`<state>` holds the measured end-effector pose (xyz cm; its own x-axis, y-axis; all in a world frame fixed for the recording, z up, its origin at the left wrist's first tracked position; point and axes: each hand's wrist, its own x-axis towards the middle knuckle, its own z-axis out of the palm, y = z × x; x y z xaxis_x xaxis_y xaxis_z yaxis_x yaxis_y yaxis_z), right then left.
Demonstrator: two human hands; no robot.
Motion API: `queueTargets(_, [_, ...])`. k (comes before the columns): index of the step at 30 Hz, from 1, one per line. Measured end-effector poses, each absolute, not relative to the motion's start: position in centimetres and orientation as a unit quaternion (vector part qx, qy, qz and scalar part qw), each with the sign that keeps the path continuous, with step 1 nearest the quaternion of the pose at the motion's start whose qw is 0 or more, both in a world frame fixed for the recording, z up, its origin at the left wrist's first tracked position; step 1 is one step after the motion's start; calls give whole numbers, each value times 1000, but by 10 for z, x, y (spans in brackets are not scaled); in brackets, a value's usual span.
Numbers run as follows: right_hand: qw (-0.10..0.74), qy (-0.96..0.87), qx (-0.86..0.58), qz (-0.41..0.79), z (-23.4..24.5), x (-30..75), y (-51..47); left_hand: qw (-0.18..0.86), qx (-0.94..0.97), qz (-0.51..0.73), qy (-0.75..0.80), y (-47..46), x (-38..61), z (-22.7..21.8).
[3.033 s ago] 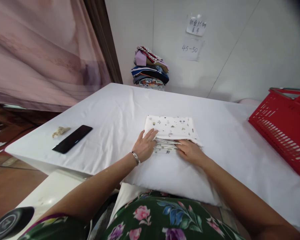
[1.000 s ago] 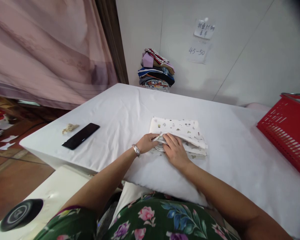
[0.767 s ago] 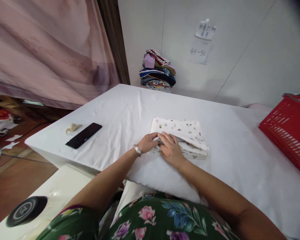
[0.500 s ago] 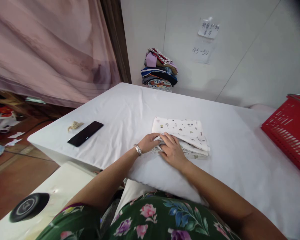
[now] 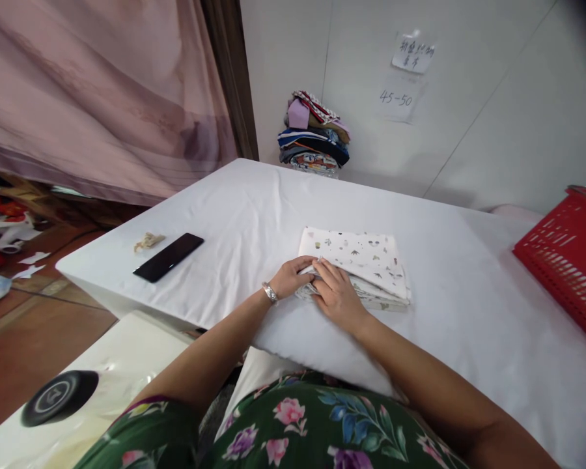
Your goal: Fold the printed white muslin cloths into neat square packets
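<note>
Soft, even light casts faint shadows on the wall [image 5: 502, 140], and the top-right corner is dark.

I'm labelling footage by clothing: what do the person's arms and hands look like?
The left hand is gloveless, with a silvery bracelet at the wrist; the right hand is bare. The left sleeve is short, dark green and floral, edged purple; no right sleeve shows.
</note>
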<state>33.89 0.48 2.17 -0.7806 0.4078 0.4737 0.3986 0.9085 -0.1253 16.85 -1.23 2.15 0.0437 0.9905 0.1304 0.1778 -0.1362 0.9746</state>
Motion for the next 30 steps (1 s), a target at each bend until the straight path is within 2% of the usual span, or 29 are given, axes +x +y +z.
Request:
queueTargets(6, [276, -940, -201, 2, 15, 342, 6, 429, 575, 481, 504, -13, 169, 19])
queueTargets(13, [230, -945, -228, -46, 18, 336, 6, 411, 577, 479, 519, -13, 169, 18])
queueTargets(17, [231, -940, -243, -68, 18, 327, 6, 395, 592, 479, 514, -12, 169, 17])
queueTargets(30, [295, -931, -212, 40, 16, 339, 6, 386, 616, 467, 504, -16, 167, 11])
